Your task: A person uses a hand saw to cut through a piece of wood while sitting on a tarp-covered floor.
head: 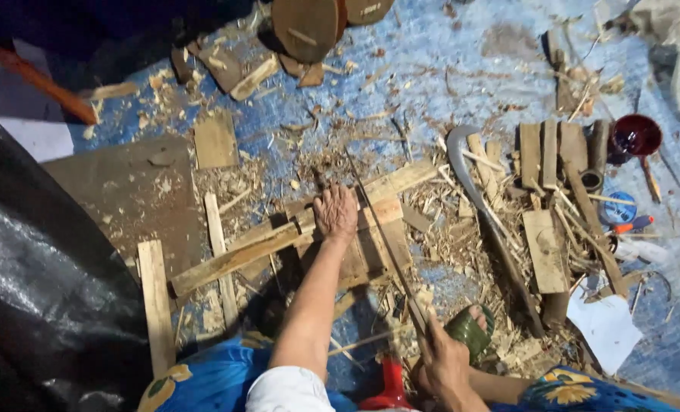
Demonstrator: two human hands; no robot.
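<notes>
My left hand (334,212) lies palm down on a long wooden plank (237,259) that runs slantwise across the blue floor sheet, with the fingers bent over its far edge. Near the bottom of the view, my right hand (443,368) grips the near end of a thin long stick (378,229). The stick slants up and to the left, passing just right of my left hand. Flat wood pieces lie under the plank (378,248). My foot in a green sandal (471,329) rests beside my right hand.
A curved sickle blade (462,156) with a dark handle lies to the right among wood shavings. Short boards (546,156), a dark red bowl (636,136), a blue round tin (618,207) and white paper (607,324) sit at right. Black plastic sheeting (35,290) covers the left.
</notes>
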